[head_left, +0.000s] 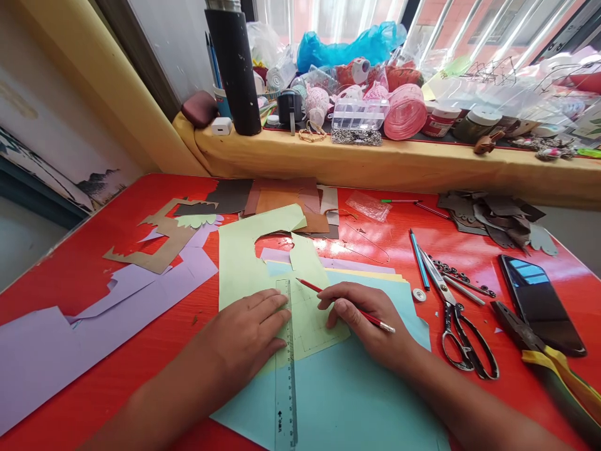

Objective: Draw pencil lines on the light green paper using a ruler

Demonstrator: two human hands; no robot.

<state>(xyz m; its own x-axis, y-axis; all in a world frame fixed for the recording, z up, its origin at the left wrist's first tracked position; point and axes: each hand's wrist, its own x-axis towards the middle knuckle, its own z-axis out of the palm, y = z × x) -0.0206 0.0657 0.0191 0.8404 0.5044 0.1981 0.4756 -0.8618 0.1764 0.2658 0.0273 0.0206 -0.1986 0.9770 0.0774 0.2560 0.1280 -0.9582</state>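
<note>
My left hand (256,329) lies with its fingers stretched out, pressing on a clear plastic ruler (285,388). The ruler runs up over a pale green sheet of paper (237,269), which has a rounded piece cut out of its upper part. Faint drawn lines show on the green paper. Held in my right hand (364,316) is a red pencil (310,285), its tip pointing up and left near the ruler's top end. A larger light blue sheet (357,388) lies beneath the green one.
Purple paper (32,357) and a brown cut-out (164,244) lie left. To the right are scissors (453,319), a blue pen (420,260), pliers (539,351), a phone (539,300) and grey scraps (493,216). A black bottle (235,72) stands on the windowsill.
</note>
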